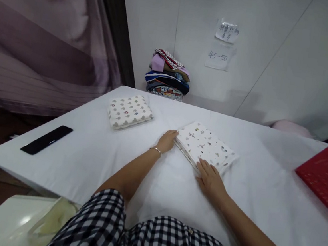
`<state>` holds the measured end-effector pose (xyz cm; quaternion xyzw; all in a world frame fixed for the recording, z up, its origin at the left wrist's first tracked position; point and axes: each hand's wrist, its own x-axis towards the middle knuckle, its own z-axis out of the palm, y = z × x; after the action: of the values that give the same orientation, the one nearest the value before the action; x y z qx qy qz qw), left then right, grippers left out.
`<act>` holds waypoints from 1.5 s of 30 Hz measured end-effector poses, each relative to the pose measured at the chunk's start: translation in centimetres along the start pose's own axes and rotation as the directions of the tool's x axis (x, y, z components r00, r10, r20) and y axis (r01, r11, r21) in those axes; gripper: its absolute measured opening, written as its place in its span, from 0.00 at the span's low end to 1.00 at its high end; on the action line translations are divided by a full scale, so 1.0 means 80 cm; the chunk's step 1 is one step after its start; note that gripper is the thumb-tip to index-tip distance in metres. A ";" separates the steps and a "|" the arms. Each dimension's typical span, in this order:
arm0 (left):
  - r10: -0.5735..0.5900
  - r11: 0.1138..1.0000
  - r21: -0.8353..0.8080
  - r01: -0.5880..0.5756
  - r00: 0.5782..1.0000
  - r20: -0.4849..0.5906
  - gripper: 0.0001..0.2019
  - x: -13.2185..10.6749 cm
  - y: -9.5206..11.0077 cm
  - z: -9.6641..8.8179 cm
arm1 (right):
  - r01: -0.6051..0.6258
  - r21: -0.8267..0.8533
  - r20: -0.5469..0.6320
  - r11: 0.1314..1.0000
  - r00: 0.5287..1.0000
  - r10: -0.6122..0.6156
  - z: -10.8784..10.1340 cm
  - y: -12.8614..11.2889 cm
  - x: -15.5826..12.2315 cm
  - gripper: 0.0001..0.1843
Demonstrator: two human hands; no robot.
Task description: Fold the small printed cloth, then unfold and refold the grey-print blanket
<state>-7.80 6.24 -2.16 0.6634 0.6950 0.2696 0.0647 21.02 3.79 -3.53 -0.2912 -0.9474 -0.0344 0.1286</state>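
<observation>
A folded white cloth (206,144) with small grey, green and dark prints lies on the white-covered table in front of me. At its left corner, the fingers of my left hand (167,140) are closed together on the edge; the thumb is hidden. My right hand (210,181) rests at the near edge, its fingers stretched out over the top layer. Farther left lies a second folded cloth (130,111), white with rows of grey tree-like prints, and neither hand touches it.
A black phone-like slab (47,140) lies on the left of the table (90,174). At the right stands a red basket (326,172). Folded fabrics (168,77) are piled beyond the far edge. A white stool-like surface (18,217) with a pale bag is at lower left.
</observation>
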 end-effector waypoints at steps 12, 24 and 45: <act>0.169 0.985 0.013 -0.170 0.984 0.054 0.21 -0.051 0.010 -0.005 | 0.093 -0.064 -0.020 0.994 0.995 -0.094 -0.005 0.075 -0.050 0.29; -0.183 0.932 -0.314 0.182 0.983 0.026 0.12 -0.078 0.070 -0.010 | -0.044 0.003 -0.063 0.999 0.997 0.044 -0.018 0.068 -0.040 0.24; -0.325 0.935 -0.139 0.327 0.945 0.041 0.27 0.056 0.021 0.019 | -0.339 -0.044 -0.123 0.940 0.935 0.331 -0.008 0.133 -0.008 0.23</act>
<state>-6.13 10.95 -1.47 0.5349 0.7734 0.2990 0.1621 27.62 12.13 -3.18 -0.4499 -0.8734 -0.0592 0.1768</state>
